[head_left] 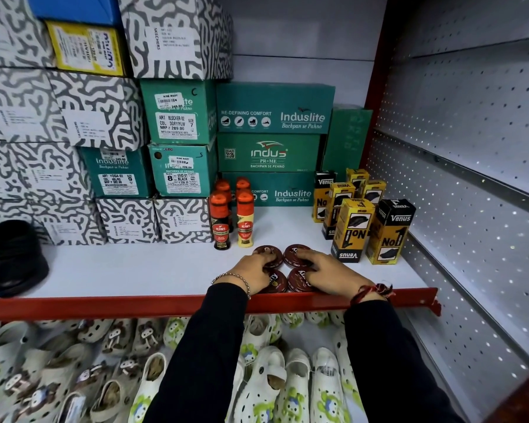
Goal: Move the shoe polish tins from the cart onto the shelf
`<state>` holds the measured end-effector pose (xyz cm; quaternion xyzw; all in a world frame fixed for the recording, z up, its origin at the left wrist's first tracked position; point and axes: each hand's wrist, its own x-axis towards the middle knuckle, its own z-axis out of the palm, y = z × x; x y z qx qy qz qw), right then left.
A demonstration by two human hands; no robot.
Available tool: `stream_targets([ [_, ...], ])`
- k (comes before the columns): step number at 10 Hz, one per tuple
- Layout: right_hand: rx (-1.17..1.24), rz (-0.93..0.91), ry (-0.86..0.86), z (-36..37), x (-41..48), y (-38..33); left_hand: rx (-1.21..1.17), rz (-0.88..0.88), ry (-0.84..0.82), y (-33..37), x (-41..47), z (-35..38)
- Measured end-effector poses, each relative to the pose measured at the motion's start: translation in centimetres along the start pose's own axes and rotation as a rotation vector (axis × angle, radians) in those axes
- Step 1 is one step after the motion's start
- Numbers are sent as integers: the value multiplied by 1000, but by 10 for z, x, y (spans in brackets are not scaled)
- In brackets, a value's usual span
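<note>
Several round dark-red shoe polish tins lie flat in a tight square near the front edge of the white shelf [141,270]. My left hand [252,270] lies over the left pair, its fingers curled on the back-left tin [276,255] above the front-left tin [278,283]. My right hand [330,271] covers the right pair, fingertips on the back-right tin [291,258] and thumb on the front-right tin [297,277]. Both wrists cross the shelf's red front lip [104,306]. No cart is in view.
Orange-capped Kiwi polish bottles [245,218] stand just behind the tins. Yellow and black Venus boxes [353,230] stand to the right. Green and patterned shoe boxes [272,154] fill the back and left. A black shoe [16,257] sits at far left; white clogs [287,386] fill the shelf below.
</note>
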<state>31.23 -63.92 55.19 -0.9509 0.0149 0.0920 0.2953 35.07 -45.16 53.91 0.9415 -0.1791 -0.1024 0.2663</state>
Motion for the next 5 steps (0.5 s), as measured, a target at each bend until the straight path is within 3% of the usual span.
stream_targets([
  [3,-20,-42,-1,-1,-2,0,21,12,16,1,-3,1],
  [5,27,-156,161,-14,-11,-11,-3,76,138,8,-7,-9],
])
